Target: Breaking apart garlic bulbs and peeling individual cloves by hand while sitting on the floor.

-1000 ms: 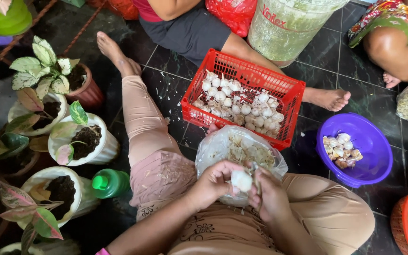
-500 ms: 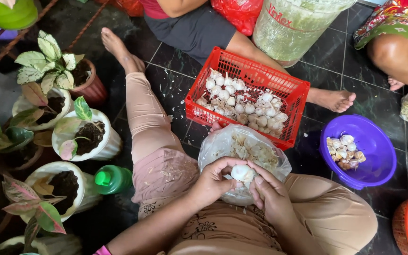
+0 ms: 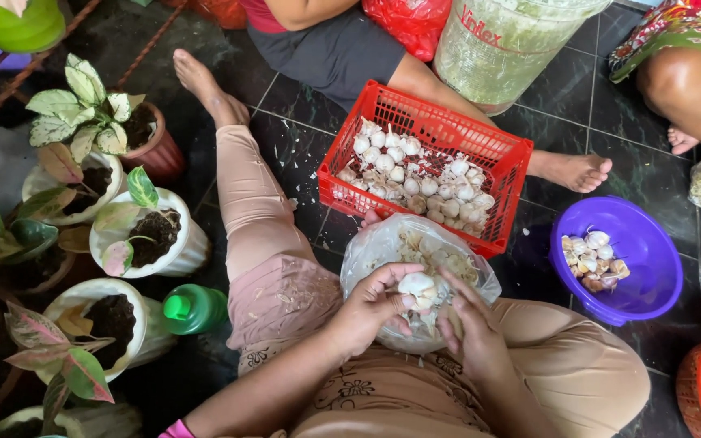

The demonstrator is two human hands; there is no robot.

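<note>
Garlic bulb point(image 3: 417, 285) shifted little; white, papery, gripped by left hand point(image 3: 371, 310), right hand point(image 3: 470, 334) pinching it.

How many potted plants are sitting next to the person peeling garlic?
4 clear ones, all on the left: a brown pot, and white pots at and. More may hide under the leaves.

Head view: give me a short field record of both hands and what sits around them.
left hand: grips a garlic bulb
right hand: fingers on the same bulb
under hands: clear plastic bag of peels, on the lap
ahead: red basket of garlic bulbs
right side: purple bowl with cloves
left side: green bottle, potted plants
</note>
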